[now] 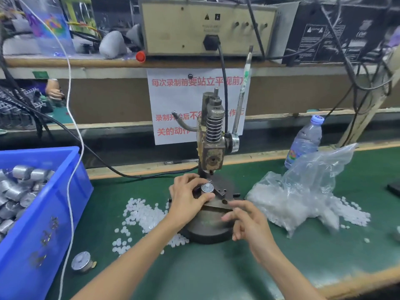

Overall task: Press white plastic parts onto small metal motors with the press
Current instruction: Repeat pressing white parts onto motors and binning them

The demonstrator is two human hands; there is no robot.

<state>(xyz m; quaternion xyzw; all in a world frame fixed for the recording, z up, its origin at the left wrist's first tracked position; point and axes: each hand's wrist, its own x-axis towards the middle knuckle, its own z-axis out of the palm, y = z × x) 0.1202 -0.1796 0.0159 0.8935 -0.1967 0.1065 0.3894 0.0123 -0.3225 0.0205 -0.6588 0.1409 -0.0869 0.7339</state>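
Observation:
A small hand press [211,135] stands on a round dark base [207,232] on the green mat. A round metal motor [207,188] sits in the fixture under the ram, with a small white part on its top. My left hand [186,200] grips the motor from the left, thumb and fingers around it. My right hand [246,219] hovers over the base's front right, fingers spread, holding nothing. Loose white plastic parts [140,215] lie scattered left of the base. The press lever [242,98] stands upright.
A blue bin [43,213] of metal motors is at the left, one loose motor [82,262] in front of it. A clear bag of white parts [303,191] lies at the right, a water bottle [305,141] behind it. A white cord [71,169] hangs across the bin.

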